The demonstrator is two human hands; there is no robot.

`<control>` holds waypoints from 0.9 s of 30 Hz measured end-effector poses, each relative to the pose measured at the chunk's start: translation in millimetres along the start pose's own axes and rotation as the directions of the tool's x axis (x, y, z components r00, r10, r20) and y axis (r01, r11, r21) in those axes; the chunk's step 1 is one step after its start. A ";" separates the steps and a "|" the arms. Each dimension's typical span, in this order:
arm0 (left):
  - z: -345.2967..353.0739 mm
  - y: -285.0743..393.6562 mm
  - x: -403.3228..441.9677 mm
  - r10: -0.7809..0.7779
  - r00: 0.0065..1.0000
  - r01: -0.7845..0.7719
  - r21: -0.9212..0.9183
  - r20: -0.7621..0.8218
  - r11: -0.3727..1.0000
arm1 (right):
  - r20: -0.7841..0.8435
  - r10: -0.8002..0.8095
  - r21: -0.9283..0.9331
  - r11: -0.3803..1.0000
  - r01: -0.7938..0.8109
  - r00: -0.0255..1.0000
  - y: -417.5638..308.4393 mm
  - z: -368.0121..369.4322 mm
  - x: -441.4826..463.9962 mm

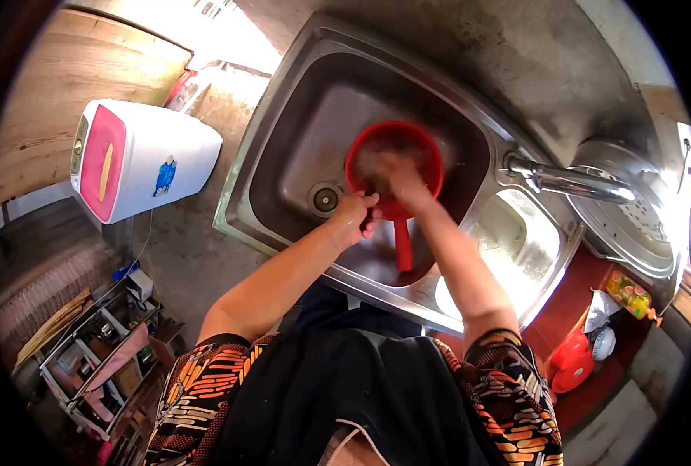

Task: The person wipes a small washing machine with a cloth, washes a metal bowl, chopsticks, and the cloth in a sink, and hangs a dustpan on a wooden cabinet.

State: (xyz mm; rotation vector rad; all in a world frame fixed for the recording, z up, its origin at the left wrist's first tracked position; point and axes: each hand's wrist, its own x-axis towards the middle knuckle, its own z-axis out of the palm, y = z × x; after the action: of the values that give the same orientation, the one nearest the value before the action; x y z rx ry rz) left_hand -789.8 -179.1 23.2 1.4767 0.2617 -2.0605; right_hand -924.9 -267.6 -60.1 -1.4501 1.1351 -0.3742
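Note:
A red plastic dipper (436, 180) with a straight handle (403, 247) sits in the large steel sink basin (299, 124). My right hand (396, 175) is inside the dipper, smeared by motion, so its fingers and anything in them cannot be made out. At the dipper's near left edge is my left hand (355, 218), its fingers curled and its thumb toward the rim. Whatever it may grip is hidden. Left of the dipper, the round drain (325, 199) shows in the basin floor.
A chrome faucet (570, 182) reaches over a smaller sunlit basin (508, 225). Metal pans (625, 202) stand at the right. Beyond them lie a yellow bottle (629, 293) and red items (574, 361). A white-and-pink appliance (159, 159) and a cluttered rack (100, 357) are at the left.

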 end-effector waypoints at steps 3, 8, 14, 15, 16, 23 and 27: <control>2.7 1.4 -15.3 0.046 0.998 -0.050 0.146 0.033 0.988 | -0.118 -0.039 -0.266 0.964 0.007 0.992 -68.2 13.5 -57.7; 1.6 -5.7 -86.8 0.069 0.995 -0.085 0.256 0.070 0.963 | -0.355 0.061 -0.261 0.952 -0.161 0.933 -42.7 1.9 -16.5; -25.5 1.0 -133.0 0.177 0.973 -0.216 0.302 0.151 0.929 | -0.479 0.145 0.123 0.988 -0.098 0.866 -43.7 -30.7 -30.9; -30.0 0.8 -128.6 0.183 0.970 -0.226 0.318 0.161 0.921 | -0.350 0.288 0.408 0.903 -0.131 0.891 -58.8 -34.6 -46.3; -30.0 -0.1 -123.5 0.177 0.967 -0.229 0.327 0.182 0.917 | -0.182 0.387 0.653 0.735 -0.183 0.904 -72.1 -39.2 -56.3; -8.1 -14.8 -89.0 0.369 0.874 -0.486 0.575 0.317 0.658 | -0.057 0.208 0.709 0.697 -0.107 0.977 -136.7 -76.2 -67.5; -32.3 -19.8 -52.7 0.869 0.440 -0.682 0.714 0.227 0.159 | -0.267 -0.160 0.264 0.936 0.232 0.950 -162.0 -87.5 -80.5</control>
State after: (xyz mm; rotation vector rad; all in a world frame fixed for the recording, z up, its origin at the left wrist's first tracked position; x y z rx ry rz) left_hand -763.7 -129.6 56.1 1.7136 -1.2237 -1.0267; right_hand -963.1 -282.0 136.6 -1.2801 1.0732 -0.8456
